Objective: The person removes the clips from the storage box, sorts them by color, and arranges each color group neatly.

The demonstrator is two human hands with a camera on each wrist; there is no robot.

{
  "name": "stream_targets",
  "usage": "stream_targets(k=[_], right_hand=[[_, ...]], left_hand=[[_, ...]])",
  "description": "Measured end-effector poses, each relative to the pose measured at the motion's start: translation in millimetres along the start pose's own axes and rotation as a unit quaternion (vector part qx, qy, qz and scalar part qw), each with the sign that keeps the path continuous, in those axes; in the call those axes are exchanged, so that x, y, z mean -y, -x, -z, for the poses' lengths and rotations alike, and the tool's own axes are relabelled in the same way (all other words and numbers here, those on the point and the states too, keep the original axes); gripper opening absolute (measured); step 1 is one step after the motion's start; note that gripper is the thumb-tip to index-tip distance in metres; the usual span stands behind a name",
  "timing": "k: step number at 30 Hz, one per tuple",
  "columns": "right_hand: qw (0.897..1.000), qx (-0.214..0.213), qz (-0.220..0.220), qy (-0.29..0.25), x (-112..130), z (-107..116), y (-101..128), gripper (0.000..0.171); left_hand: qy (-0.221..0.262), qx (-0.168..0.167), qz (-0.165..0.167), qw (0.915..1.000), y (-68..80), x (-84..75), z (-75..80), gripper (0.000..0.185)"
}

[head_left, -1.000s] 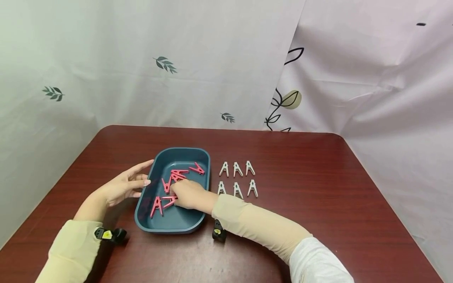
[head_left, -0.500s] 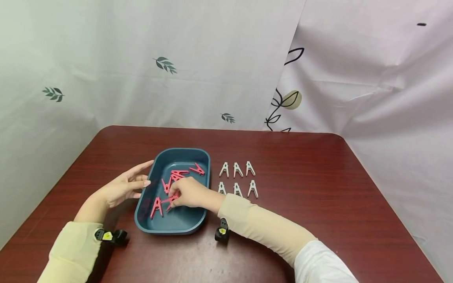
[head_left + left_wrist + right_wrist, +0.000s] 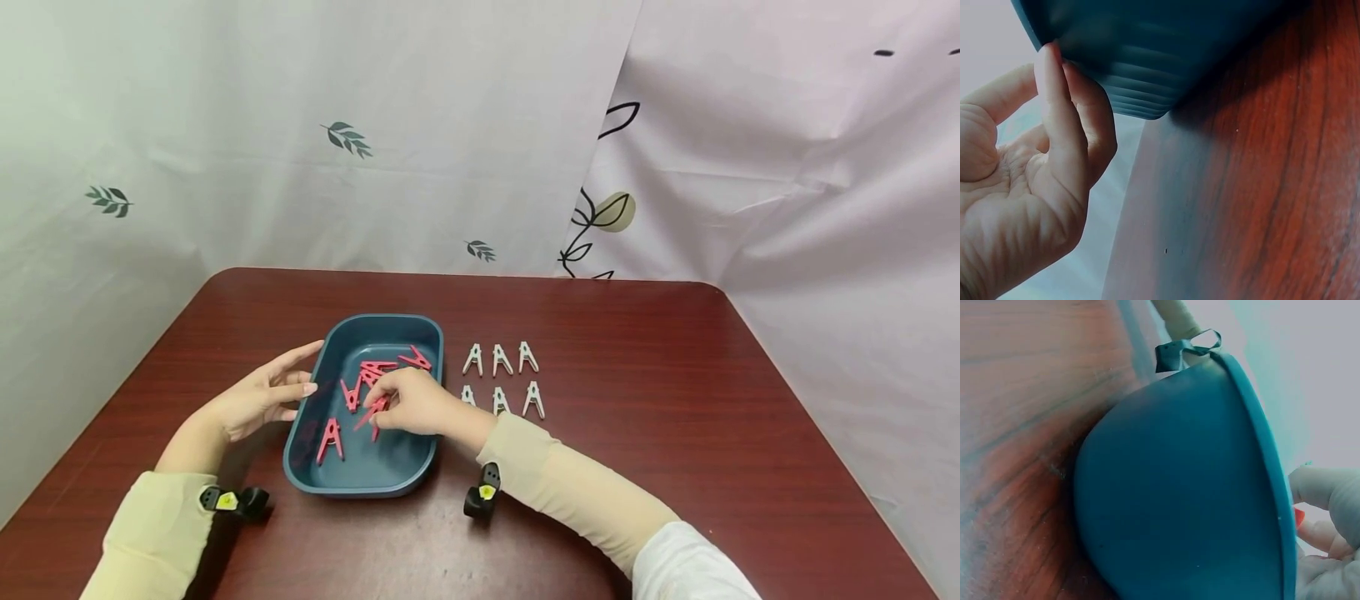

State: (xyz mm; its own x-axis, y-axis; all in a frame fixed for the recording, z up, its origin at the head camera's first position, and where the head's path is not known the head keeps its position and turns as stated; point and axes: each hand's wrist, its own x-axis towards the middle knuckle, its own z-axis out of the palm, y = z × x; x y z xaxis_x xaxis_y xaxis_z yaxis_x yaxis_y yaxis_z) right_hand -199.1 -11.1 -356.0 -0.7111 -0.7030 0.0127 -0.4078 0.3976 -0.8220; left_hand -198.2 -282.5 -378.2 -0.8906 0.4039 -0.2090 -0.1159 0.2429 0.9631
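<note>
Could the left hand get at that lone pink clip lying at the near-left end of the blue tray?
Probably yes. The left hand rests against the tray's left wall with straight fingers, and the pink clip lies just inside that low wall with nothing over it; the right hand works further right.

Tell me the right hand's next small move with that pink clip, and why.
Probably lift it clear of the tray: the right hand pinches a pink clip just above the floor, the left hand steadies the wall, and white clips sit in rows beside it.
</note>
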Motion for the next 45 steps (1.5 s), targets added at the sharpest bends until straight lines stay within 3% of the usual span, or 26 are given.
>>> stream_targets(k=[7,16,25,35,45], right_hand=[[0.998,-0.026,-0.004,-0.058,1,6,12,0.025],[0.993,-0.068,0.011,-0.092,-5,18,25,0.030],[0.984,-0.105,0.017,-0.144,-12,33,37,0.033],[0.969,-0.179,-0.002,-0.169,-21,50,53,0.033],[0.961,-0.198,-0.011,-0.192,-29,63,55,0.034]], left_hand=[[0.005,0.003,-0.002,1.0000,0.2,0.3,0.5,0.070],[0.002,0.000,-0.005,1.0000,0.4,1.2,-0.2,0.070],[0.000,0.004,-0.009,0.9999,1.4,-0.9,-0.6,0.070],[-0.015,0.003,-0.002,0.9999,2.1,0.2,-1.9,0.071],[-0.025,-0.010,-0.001,0.9996,2.4,-0.6,-2.6,0.071]])
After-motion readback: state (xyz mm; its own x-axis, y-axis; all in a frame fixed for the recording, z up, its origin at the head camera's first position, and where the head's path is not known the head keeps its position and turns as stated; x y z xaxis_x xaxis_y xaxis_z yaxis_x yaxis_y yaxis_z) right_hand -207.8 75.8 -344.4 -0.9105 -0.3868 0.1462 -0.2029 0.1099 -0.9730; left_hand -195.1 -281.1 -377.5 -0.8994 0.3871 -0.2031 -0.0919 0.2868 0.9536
